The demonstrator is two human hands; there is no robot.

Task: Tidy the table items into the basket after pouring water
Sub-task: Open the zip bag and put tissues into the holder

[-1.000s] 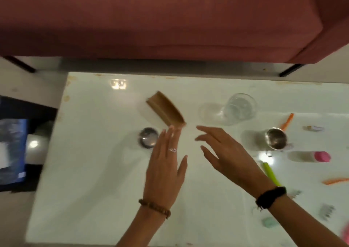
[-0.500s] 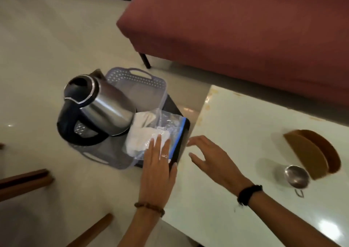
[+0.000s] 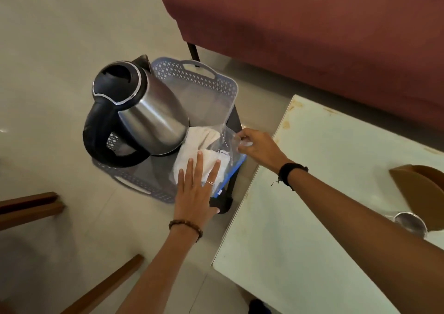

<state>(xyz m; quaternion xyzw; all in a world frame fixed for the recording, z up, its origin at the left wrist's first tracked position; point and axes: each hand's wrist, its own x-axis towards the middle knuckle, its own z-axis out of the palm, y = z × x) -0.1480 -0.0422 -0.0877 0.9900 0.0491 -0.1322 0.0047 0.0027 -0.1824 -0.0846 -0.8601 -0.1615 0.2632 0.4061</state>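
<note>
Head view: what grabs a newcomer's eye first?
The steel kettle with its black handle, standing in the grey basket on the floor left of the white table. Then the left hand flat on a clear bag while the right hand pinches its edge.

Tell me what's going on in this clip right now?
A person leans over a grey basket on the floor beside the white table. The left hand lies flat on a clear plastic bag of white material, while the right hand pinches its edge. A steel kettle sits in the basket.
</note>
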